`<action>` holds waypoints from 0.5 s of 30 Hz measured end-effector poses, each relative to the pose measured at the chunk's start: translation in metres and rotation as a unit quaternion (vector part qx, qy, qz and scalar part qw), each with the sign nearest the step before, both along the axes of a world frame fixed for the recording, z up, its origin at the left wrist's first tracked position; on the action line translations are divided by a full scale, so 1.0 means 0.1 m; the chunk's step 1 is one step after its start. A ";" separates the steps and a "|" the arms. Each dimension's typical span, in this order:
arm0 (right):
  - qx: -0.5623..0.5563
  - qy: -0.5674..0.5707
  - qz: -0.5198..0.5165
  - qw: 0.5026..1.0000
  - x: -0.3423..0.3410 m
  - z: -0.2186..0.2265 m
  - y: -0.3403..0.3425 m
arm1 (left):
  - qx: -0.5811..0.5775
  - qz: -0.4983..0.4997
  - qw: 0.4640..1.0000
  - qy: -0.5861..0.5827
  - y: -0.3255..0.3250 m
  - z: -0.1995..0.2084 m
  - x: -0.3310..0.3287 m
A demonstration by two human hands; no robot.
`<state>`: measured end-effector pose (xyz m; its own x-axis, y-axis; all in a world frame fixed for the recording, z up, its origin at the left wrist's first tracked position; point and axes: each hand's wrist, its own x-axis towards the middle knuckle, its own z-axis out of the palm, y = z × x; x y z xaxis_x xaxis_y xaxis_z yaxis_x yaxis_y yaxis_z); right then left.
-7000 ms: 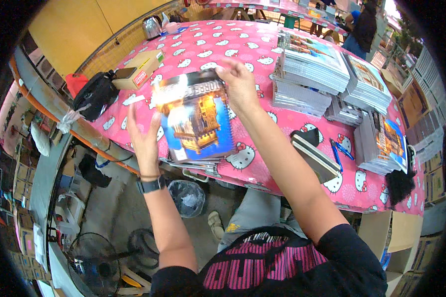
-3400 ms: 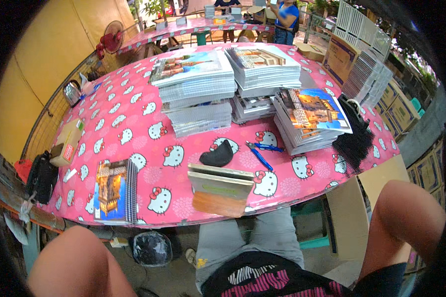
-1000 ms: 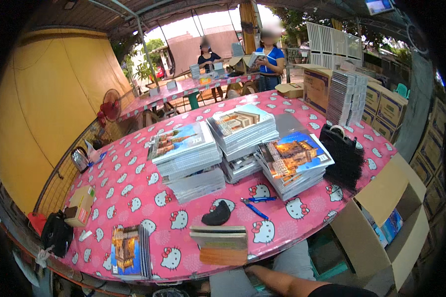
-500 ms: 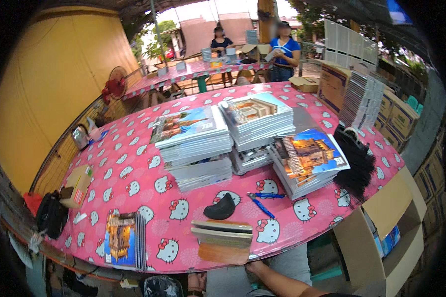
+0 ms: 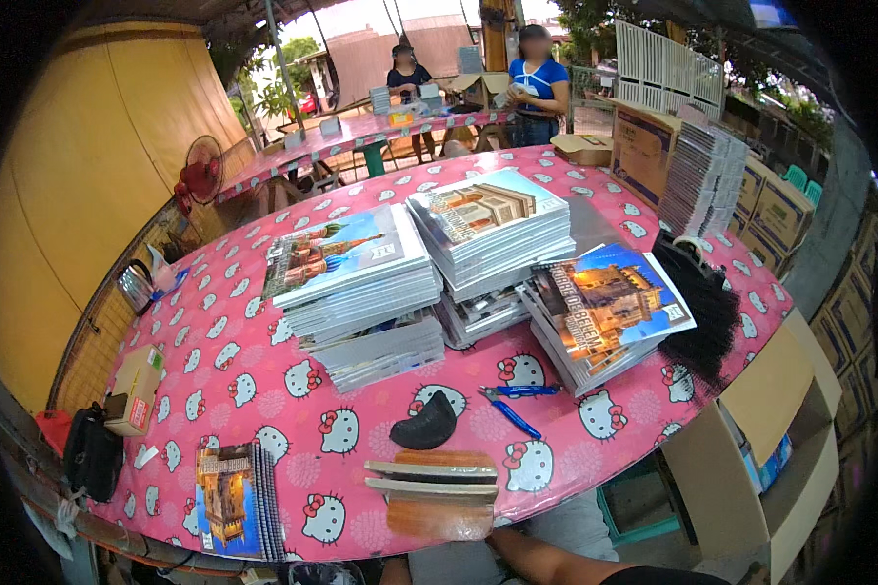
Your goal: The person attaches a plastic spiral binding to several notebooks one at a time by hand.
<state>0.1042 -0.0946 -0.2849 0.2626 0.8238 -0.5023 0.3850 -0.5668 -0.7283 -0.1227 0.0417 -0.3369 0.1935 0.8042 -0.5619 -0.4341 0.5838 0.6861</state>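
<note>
Below the table's front edge, a bit of my left hand (image 5: 395, 570) shows; its fingers are hidden. My right hand (image 5: 500, 544) is also at that edge, by the near corner of a slotted wooden block (image 5: 441, 522), its fingers out of sight. Two pale strips cross the block. Behind it lie a black crescent-shaped piece (image 5: 425, 421) and blue-handled cutting pliers (image 5: 513, 414). Several spiral-bound notebooks with a lit-tower cover (image 5: 226, 502) sit at the front left. Taller notebook stacks stand behind: a cathedral cover (image 5: 337, 255), an arch cover (image 5: 488, 219) and a tower cover (image 5: 610, 302).
Black plastic coils (image 5: 702, 317) lie right of the stacks. An open carton (image 5: 751, 487) stands beyond the table's right edge. A black bag (image 5: 93, 453) and a small box (image 5: 137, 390) are at the left. Two people (image 5: 537, 88) stand around a far table (image 5: 337, 146).
The view has shifted, so the front left notebooks and wooden block appear lower. My left hand shows less than before. The far person in blue has lowered the pale item in hand.
</note>
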 end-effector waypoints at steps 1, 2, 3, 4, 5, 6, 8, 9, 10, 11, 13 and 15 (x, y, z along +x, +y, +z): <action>-0.005 0.000 0.000 1.000 0.03 0.02 -0.02 | -0.004 -0.003 1.000 0.005 0.02 -0.01 0.03; -0.008 -0.001 0.001 1.000 0.05 0.03 -0.03 | -0.008 -0.007 1.000 0.010 0.03 -0.01 0.04; -0.013 -0.001 0.003 1.000 0.06 0.04 -0.04 | -0.012 -0.009 1.000 0.015 0.02 -0.02 0.04; -0.013 -0.003 0.007 1.000 0.07 0.07 -0.04 | -0.011 -0.009 1.000 0.017 0.06 -0.02 0.06; -0.012 -0.007 0.010 1.000 0.09 0.10 -0.04 | -0.011 -0.007 1.000 0.016 0.08 -0.02 0.08; -0.013 -0.008 0.014 1.000 0.07 0.13 -0.06 | -0.013 -0.008 1.000 0.019 0.08 -0.02 0.08; -0.019 -0.010 0.017 1.000 0.10 0.17 -0.08 | -0.021 -0.013 0.999 0.023 0.06 -0.03 0.11; -0.022 -0.012 0.018 1.000 0.11 0.18 -0.05 | -0.020 -0.018 0.999 0.025 0.11 -0.05 0.14; -0.022 -0.011 0.021 0.999 0.14 0.19 -0.03 | -0.018 -0.019 0.999 0.026 0.15 -0.05 0.16; -0.024 -0.010 0.023 0.999 0.14 0.18 -0.04 | -0.021 -0.020 0.999 0.030 0.15 -0.05 0.15; -0.029 -0.016 0.027 0.999 0.16 0.20 -0.05 | -0.023 -0.025 0.999 0.029 0.18 -0.06 0.19; -0.033 -0.019 0.027 0.999 0.16 0.24 -0.07 | -0.026 -0.031 0.999 0.024 0.19 -0.06 0.21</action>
<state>0.1199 -0.1014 -0.2611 0.2383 0.8030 -0.5462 0.4442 -0.5903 -0.6740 -0.1016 0.0603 -0.3426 0.2136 0.7607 -0.6130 -0.3629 0.6444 0.6731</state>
